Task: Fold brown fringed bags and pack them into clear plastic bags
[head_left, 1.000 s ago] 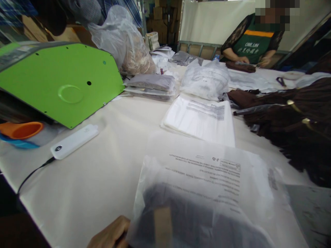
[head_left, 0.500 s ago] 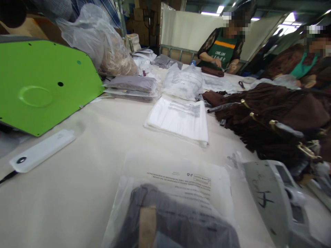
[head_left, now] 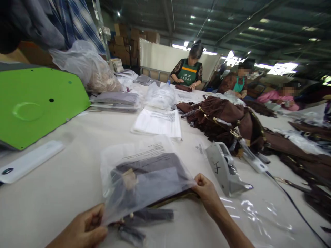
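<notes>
Head view: left hand (head_left: 86,227) and right hand (head_left: 205,188) have entered the lower frame, pinching edges of the bag (head_left: 150,179).

1. On my feed the roof (head_left: 160,19) is dim, while bright panels (head_left: 283,68) at upper right burn out to white.
2. I see soft, fairly even light on the pale tabletop (head_left: 77,172), with faint shadows.
3. Sharp glare streaks the clear plastic (head_left: 261,217) at lower right.
4. Blur softens the bag (head_left: 155,179)'s print (I can't read it).
5. Pixel blocks mask the far people (head_left: 187,73)'s faces.
</notes>
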Motion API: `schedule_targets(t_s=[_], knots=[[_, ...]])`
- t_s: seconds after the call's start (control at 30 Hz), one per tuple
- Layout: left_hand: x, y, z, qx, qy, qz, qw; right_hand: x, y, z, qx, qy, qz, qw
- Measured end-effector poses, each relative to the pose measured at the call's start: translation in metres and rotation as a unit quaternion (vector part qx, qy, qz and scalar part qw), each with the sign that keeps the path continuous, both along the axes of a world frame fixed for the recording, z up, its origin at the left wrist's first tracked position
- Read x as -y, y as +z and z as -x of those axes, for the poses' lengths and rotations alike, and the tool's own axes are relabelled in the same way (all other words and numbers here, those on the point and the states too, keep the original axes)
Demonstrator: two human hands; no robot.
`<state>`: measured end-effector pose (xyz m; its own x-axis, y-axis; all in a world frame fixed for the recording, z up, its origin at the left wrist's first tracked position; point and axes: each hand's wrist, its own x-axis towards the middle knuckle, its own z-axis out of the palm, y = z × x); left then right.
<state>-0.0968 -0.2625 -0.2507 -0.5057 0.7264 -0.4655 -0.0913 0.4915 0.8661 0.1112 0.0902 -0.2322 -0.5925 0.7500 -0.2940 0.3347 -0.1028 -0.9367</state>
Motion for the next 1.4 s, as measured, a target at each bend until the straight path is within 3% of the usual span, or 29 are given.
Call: schedule_targets(t_s=[0.1,0.17,0.2,0.27,0.33,0.4,0.47,0.53,0.6,0.7,0.9,1.0,1.17,1.33,1.4], knots=[[-0.008,0.014,0.017,-0.049,-0.024,-0.010,0.998,0.012,-0.004,0.006,-0.038,-0.029,-0.003,0.999],[-0.010,0.025,0.016,-0.177,-0.007,0.017,0.984,0.019,-0.009,0.005,-0.052,-0.048,-0.013,0.997],[-0.010,0.029,0.011,-0.269,0.022,0.032,0.962,0.022,-0.011,0.004,-0.058,-0.057,-0.019,0.996],[-0.015,0.036,-0.010,-0.474,0.079,0.022,0.877,0.028,-0.015,0.001,-0.070,-0.068,-0.023,0.995],[-0.030,0.036,-0.040,-0.629,0.059,-0.064,0.773,0.034,-0.018,0.000,-0.082,-0.076,-0.022,0.993],[-0.057,0.030,-0.071,-0.688,-0.060,-0.169,0.704,0.040,-0.019,-0.001,-0.094,-0.080,-0.016,0.992],[-0.094,0.021,-0.095,-0.694,-0.181,-0.186,0.672,0.046,-0.017,-0.002,-0.107,-0.078,-0.004,0.991],[-0.133,0.013,-0.108,-0.681,-0.234,-0.141,0.680,0.051,-0.015,-0.003,-0.123,-0.071,0.018,0.990],[-0.165,0.009,-0.112,-0.673,-0.247,-0.123,0.686,0.057,-0.011,-0.006,-0.142,-0.061,0.049,0.987],[-0.189,0.008,-0.112,-0.666,-0.229,-0.118,0.700,0.063,-0.005,-0.012,-0.176,-0.055,0.099,0.978],[-0.187,0.014,-0.109,-0.636,-0.206,-0.136,0.731,0.067,0.005,-0.027,-0.213,-0.044,0.146,0.965],[-0.189,0.014,-0.105,-0.632,-0.224,-0.167,0.723,0.064,0.011,-0.027,-0.174,-0.012,0.088,0.981],[-0.197,0.011,-0.106,-0.656,-0.237,-0.212,0.685,0.057,0.012,-0.026,-0.106,0.002,-0.022,0.994],[-0.200,0.008,-0.114,-0.690,-0.155,-0.179,0.684,0.057,0.001,-0.034,-0.096,0.022,-0.059,0.993],[-0.199,0.009,-0.114,-0.695,-0.128,-0.167,0.687,0.057,0.000,-0.037,-0.084,0.021,-0.107,0.991]])
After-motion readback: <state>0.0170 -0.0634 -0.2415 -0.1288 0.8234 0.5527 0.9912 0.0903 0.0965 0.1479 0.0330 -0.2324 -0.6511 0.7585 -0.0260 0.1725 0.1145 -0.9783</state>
